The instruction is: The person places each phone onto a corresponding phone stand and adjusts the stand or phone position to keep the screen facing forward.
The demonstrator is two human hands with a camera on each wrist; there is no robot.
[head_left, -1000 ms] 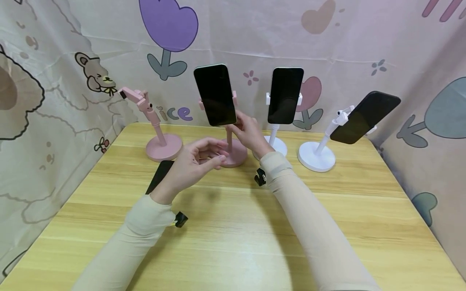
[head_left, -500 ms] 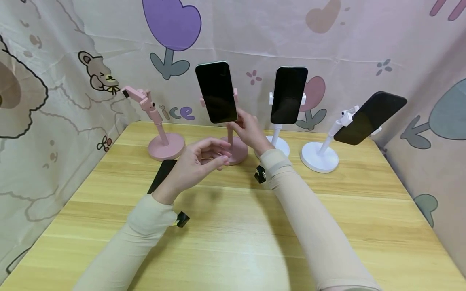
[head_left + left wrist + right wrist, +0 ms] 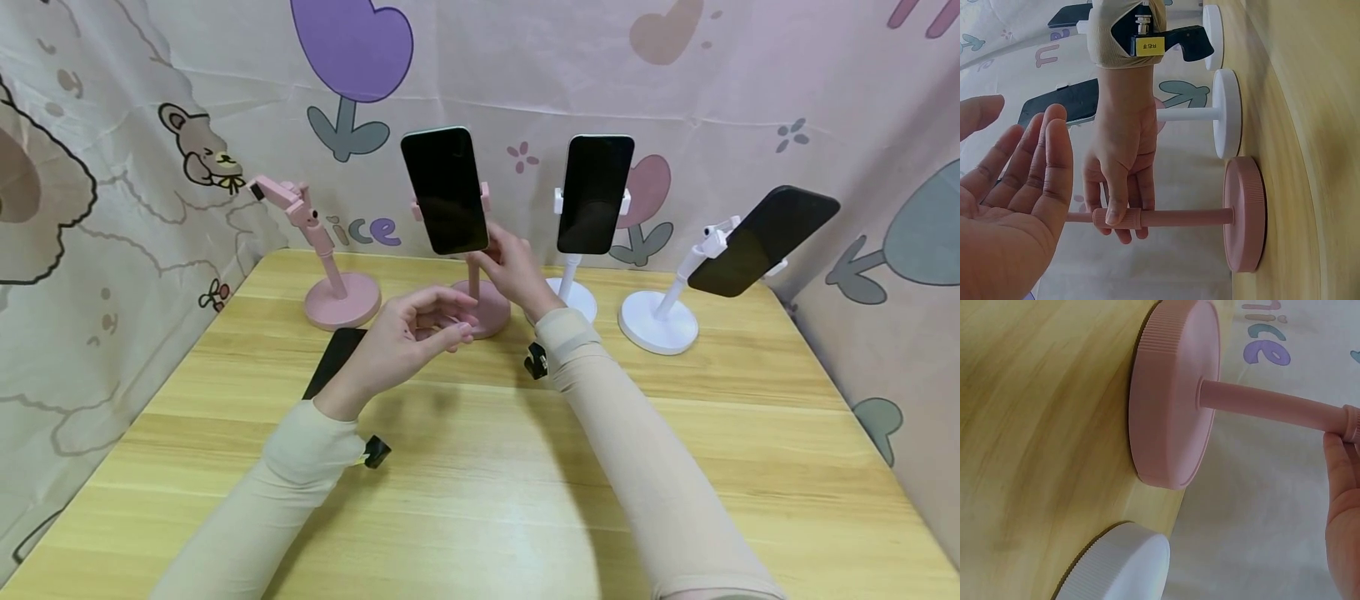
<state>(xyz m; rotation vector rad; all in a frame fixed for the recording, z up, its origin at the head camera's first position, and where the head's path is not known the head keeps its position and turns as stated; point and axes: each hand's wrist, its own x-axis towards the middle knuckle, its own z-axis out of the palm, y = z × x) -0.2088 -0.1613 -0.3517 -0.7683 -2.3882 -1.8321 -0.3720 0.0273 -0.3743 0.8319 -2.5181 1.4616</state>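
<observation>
In the head view my right hand (image 3: 517,271) grips the post of a pink phone stand (image 3: 491,312) below the phone (image 3: 445,192) it holds. The left wrist view shows the right thumb and fingers around the ribbed collar (image 3: 1133,218) on that post. The stand's round base (image 3: 1175,394) sits flat on the table in the right wrist view. My left hand (image 3: 401,342), fingers loosely bent and apart from the thumb, hovers before the base with nothing in it. Behind the left wrist lies a dark phone (image 3: 337,358), partly hidden.
Another pink stand (image 3: 341,300), without a phone, is at the left. To the right, one white stand (image 3: 577,300) bears an upright phone (image 3: 596,196). A second white stand (image 3: 658,322) carries a tilted phone (image 3: 765,242). A printed cloth (image 3: 495,75) hangs behind the wooden table (image 3: 480,500).
The head view has shifted slightly. Both hands keep nearly the same pose, the right one still gripping the post; the stands and phones show no clear movement.
</observation>
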